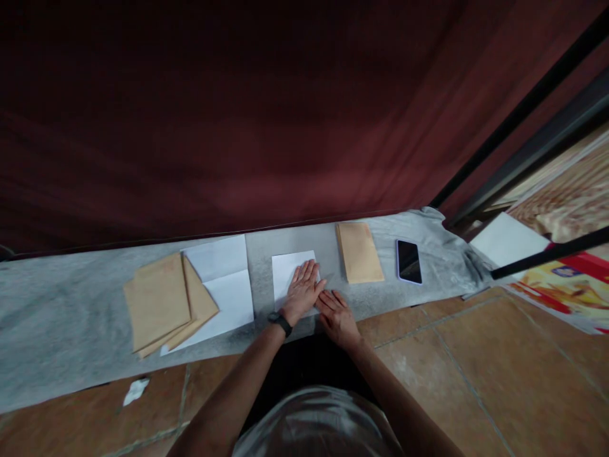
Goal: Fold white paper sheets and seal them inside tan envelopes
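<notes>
Lying flat on the white paper near the front edge of the table, the left hand has its fingers slightly spread; the right hand, fingers spread too, rests just beside it.

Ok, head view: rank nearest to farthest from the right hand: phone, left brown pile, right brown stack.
1. Right brown stack: just beyond the right hand.
2. Phone: farther right, past that stack.
3. Left brown pile: far left, partly over a white sheet.
</notes>
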### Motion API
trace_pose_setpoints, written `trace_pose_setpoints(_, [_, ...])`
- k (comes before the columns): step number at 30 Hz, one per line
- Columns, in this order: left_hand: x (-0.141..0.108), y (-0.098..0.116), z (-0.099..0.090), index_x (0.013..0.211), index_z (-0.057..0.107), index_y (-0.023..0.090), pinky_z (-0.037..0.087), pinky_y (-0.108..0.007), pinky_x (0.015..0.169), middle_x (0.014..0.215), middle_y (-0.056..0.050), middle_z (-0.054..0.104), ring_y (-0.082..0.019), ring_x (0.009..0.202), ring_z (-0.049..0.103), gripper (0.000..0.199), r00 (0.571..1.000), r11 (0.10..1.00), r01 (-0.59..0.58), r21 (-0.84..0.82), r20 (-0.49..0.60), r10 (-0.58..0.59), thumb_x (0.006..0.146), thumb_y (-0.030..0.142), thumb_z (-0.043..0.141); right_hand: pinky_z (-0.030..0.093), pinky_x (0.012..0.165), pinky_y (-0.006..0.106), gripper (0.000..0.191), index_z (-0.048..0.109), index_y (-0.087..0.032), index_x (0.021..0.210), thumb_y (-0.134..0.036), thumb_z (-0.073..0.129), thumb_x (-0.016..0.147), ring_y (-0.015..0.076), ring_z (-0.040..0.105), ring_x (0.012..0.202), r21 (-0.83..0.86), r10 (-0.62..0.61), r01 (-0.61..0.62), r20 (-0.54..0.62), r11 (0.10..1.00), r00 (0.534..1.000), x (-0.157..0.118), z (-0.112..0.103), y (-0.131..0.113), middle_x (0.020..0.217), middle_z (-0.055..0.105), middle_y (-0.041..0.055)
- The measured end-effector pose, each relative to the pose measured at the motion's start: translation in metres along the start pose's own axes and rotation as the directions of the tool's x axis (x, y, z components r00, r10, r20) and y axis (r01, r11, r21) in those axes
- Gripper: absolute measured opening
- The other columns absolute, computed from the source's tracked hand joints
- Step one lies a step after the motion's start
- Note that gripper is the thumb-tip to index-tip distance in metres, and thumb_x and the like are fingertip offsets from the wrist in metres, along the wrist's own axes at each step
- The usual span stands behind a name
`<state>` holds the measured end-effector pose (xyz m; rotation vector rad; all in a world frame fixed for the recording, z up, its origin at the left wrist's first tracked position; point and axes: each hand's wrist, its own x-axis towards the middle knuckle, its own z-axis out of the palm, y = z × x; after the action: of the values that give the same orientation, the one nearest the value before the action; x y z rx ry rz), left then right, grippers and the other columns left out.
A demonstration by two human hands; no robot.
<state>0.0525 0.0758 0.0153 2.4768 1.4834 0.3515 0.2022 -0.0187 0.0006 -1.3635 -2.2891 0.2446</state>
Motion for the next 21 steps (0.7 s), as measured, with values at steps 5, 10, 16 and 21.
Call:
trace_pose_setpoints(5, [0.000,-0.037,-0.008,0.156,0.033,0.011,0.019,-0.046,0.126,0.163,-0.014,0.031,-0.024,0.154,0.021,0.060,0.990,0.990,0.134,0.051,-0.056,-0.131,0.103,0.040,0.031,0.034,0.120,0.051,0.052,0.054,-0.022,0.145,-0.018,0.052,0.093,0.0242,0.046,0.141,0.001,0.012,-0.012,0.014,1.000,1.000,-0.001,0.000,0.000,0.152,0.052,0.0078])
trace_pose_setpoints(10, [-0.023,-0.070,-0.017,0.156,0.034,0.012,0.019,-0.046,0.126,0.163,-0.014,0.032,-0.025,0.154,0.024,0.060,0.966,0.965,0.250,0.078,-0.090,-0.243,0.103,0.038,0.032,0.032,0.121,0.051,0.052,0.054,-0.021,0.145,-0.019,0.052,0.093,0.0242,0.046,0.141,0.019,0.003,-0.003,0.008,1.000,1.000,-0.002,0.001,0.002,0.153,0.050,0.0075])
trace_pose_setpoints(16, [-0.079,-0.055,-0.029,0.150,0.045,0.011,0.029,-0.049,0.123,0.157,-0.016,0.043,-0.027,0.150,0.033,0.054,0.975,0.981,0.193,-0.005,-0.113,-0.193,0.103,0.037,0.036,0.031,0.122,0.049,0.050,0.056,-0.020,0.143,-0.016,0.049,0.093,0.0234,0.046,0.141,0.009,0.017,-0.017,-0.003,1.000,1.000,0.000,0.000,-0.002,0.152,0.052,0.0069])
trace_pose_setpoints(21, [-0.124,-0.022,-0.024,0.152,0.042,0.023,0.026,-0.050,0.125,0.159,-0.009,0.042,-0.023,0.149,0.035,0.054,0.997,0.997,-0.072,-0.005,-0.018,0.072,0.101,0.041,0.047,0.031,0.122,0.049,0.050,0.058,-0.019,0.140,-0.013,0.049,0.092,0.0239,0.046,0.141,-0.003,0.033,-0.033,0.002,0.999,0.999,0.002,0.000,-0.005,0.151,0.053,0.0072])
